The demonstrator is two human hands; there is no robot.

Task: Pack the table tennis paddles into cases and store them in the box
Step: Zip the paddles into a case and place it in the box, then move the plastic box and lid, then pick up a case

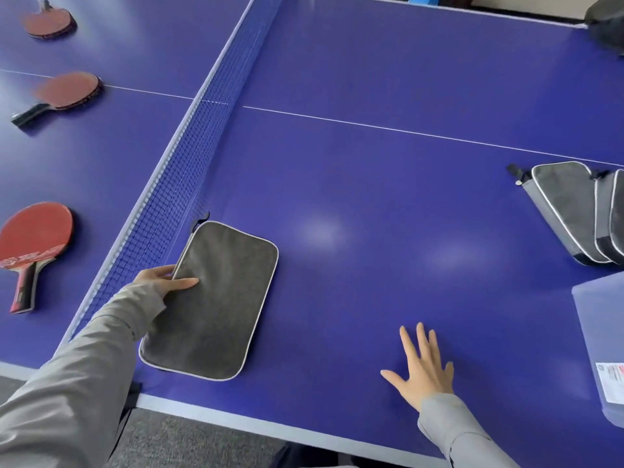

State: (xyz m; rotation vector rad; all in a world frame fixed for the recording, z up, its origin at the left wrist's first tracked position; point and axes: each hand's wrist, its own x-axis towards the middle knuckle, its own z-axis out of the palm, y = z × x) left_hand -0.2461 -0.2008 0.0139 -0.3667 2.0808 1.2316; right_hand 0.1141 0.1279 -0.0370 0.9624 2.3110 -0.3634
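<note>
I have my left hand (165, 282) pinching the grey case (216, 309) at its long edge on the net side. One digit is laid flat on top and the others are curled round the rim, a narrow grip on the fabric alone. From that grip the case runs away to the right and back toward me, and it lies on the table (371, 197) as far as I can judge. Its zip pull is at the end farthest from me. I cannot tell whether a paddle is inside; it looks flat.

My right hand (422, 369) holds nothing. Its fingers are spread and flat on the table well to the right of the grip, which I read as bracing while I lean across.

The net (175, 184) stands just left of the grip. Beyond it lie the three paddles: the nearest paddle (33, 238) is almost level with my grip, the middle paddle (67, 91) is farther off, and the far paddle (50, 23) is at the back. I judge the case is held beside the net so that a paddle can be brought over and slipped in.

Far to the right of the grip, past my right hand, the spare cases (574, 211) lie overlapped. Nearer me on that side is the translucent box (604, 332), where the packed cases should go.
</note>
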